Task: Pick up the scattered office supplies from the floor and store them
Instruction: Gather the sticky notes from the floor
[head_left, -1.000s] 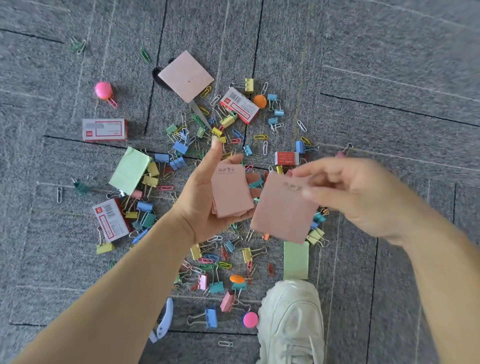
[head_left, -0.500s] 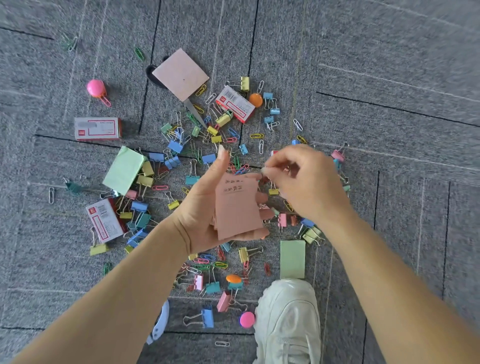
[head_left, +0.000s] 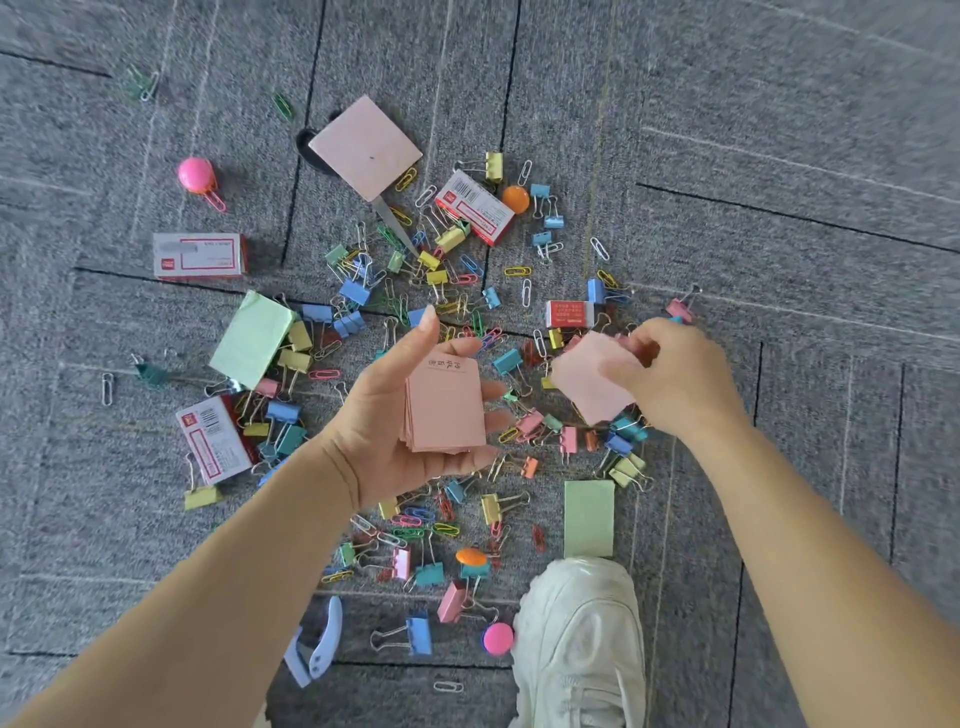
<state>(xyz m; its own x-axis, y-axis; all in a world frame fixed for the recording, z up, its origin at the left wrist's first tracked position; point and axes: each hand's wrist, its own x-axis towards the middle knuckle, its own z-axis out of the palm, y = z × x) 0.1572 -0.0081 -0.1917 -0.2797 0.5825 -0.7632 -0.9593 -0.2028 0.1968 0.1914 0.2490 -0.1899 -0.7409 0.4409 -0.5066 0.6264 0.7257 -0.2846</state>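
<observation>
Evidently early in the clearing, to judge by the floor. Gathered so far: only a small stack of pink notes (head_left: 447, 410), cradled in the left hand (head_left: 384, 415) above the carpet (head_left: 779, 156), thumb raised, fingertips curled up against the stack's right edge. Pinched in the right hand (head_left: 680, 379), just beside that stack and apart from it: one loose pink sheet (head_left: 587, 384), slightly bent. Left to collect: a pink pad (head_left: 366, 145), a green pad (head_left: 252, 338), a second green pad (head_left: 588, 517) touching the white shoe (head_left: 579, 644), several staple boxes (head_left: 200, 254), a blue staple remover (head_left: 314, 644), and a dense scatter of binder clips (head_left: 355, 292) and paper clips (head_left: 525, 292) around and beneath both hands. No storage container in view. Orientation of the stack: face up, long axis running away from the wearer, printed end toward the top of the frame. Orientation of the loose sheet: diamond-wise, one corner toward the stack, another down toward the shoe; probably needs squaring before joining the stack.
</observation>
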